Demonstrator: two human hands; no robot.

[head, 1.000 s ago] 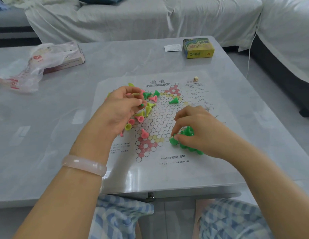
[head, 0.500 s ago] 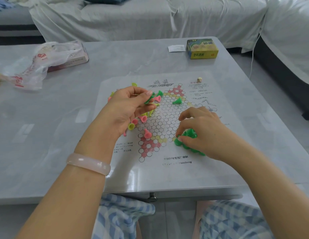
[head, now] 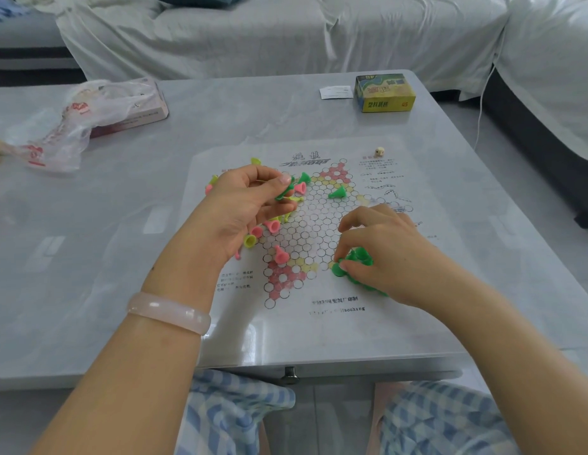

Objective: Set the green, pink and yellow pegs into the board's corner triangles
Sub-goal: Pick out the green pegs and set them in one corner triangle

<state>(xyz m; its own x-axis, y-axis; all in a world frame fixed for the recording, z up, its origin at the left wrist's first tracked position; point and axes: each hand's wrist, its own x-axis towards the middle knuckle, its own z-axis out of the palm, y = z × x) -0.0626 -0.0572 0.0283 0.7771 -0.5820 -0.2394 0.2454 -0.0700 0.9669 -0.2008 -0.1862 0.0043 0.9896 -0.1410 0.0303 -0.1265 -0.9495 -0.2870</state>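
A white paper board (head: 319, 323) printed with a star of circles lies on the grey table. My left hand (head: 243, 208) pinches a green peg (head: 283, 194) between thumb and fingers over a loose heap of pink, yellow and green pegs (head: 269, 226) at the star's left side. My right hand (head: 384, 251) holds a green peg (head: 338, 269) at the star's lower right corner, among a cluster of green pegs (head: 361, 257) partly hidden under the palm. One green peg (head: 338, 193) lies near the top triangle. A pink peg (head: 281, 256) lies by the bottom triangle.
A small die (head: 379, 151) sits on the board's upper right. A yellow-green box (head: 384, 93) and a paper slip (head: 336, 92) lie at the table's back right. A plastic bag (head: 76, 126) over a pink box lies at the back left. A covered sofa stands behind.
My left hand has lifted slightly from the heap with a green peg pinched at its fingertips. My right hand stays on the green cluster with only small finger shifts.
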